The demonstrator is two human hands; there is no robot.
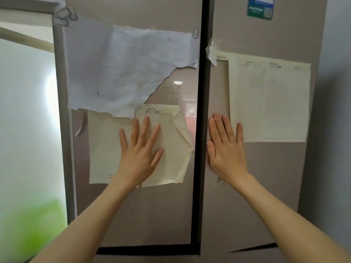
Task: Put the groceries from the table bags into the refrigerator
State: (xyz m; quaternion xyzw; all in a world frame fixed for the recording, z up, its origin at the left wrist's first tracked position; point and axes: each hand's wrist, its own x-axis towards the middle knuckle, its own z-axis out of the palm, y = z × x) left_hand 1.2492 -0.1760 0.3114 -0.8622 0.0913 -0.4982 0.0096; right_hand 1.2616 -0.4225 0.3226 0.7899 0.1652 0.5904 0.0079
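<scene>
A tall grey-brown refrigerator fills the view, its two upper doors shut with a dark seam (202,130) between them. My left hand (139,152) lies flat, fingers spread, on the left door (161,205), over a cream paper sheet (171,145) stuck there. My right hand (226,149) presses flat on the right door (266,177) just beside the seam. Neither hand holds anything. No groceries or bags are in view.
A torn white sheet (117,69) hangs on the left door and a cream form (269,99) on the right. A blue-green sticker (260,8) sits at the top right. A bright frosted pane (24,111) and a blurred green shape (32,224) lie to the left.
</scene>
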